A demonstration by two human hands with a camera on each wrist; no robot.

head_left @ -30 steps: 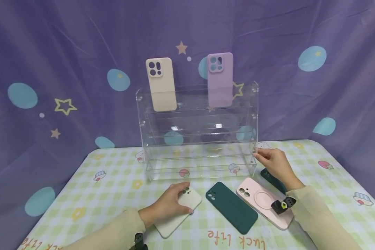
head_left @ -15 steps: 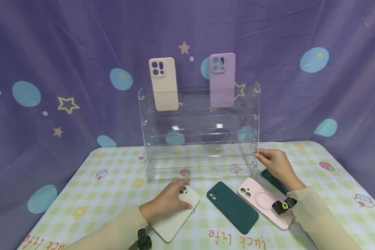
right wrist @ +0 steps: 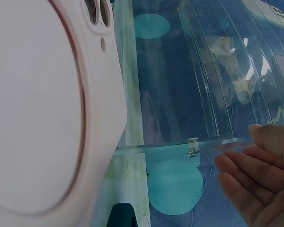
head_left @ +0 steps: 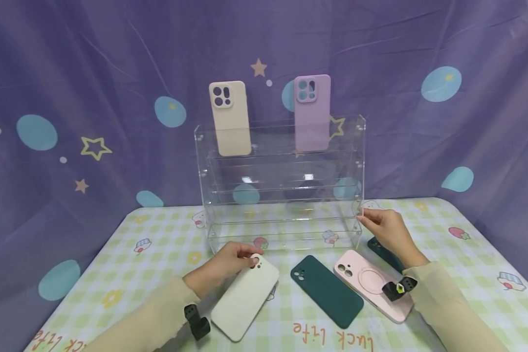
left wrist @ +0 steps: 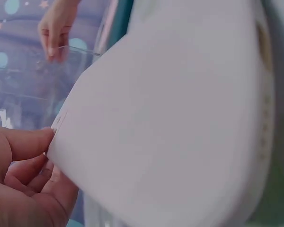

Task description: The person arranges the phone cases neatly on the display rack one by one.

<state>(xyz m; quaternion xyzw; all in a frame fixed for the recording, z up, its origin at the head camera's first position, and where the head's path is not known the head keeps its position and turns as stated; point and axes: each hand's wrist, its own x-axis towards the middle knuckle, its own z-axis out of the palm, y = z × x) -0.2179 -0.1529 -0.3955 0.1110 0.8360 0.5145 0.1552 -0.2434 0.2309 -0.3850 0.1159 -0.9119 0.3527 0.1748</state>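
Observation:
My left hand (head_left: 226,261) pinches the camera-hole end of a white phone case (head_left: 245,300), thumb on top. In the left wrist view the case (left wrist: 165,113) fills most of the picture, with thumb and fingertips at its edge. My right hand (head_left: 389,232) pinches the right side edge of a clear tiered acrylic display rack (head_left: 286,187). The right wrist view shows thumb and fingers on either side of that panel's edge. A cream phone case (head_left: 233,122) and a lilac phone case (head_left: 312,117) stand on the rack's top tier.
Right of the white case lie a dark green phone case (head_left: 327,293) and a pink phone case (head_left: 371,283) with a ring on its back. Another dark green case (head_left: 385,254) is partly hidden beneath my right wrist. A purple curtain (head_left: 70,63) hangs behind the checked tablecloth (head_left: 158,274).
My left hand has shifted from spanning the white case's upper part to pinching its camera-hole end; the case has turned slightly more upright. The right hand keeps its hold on the rack.

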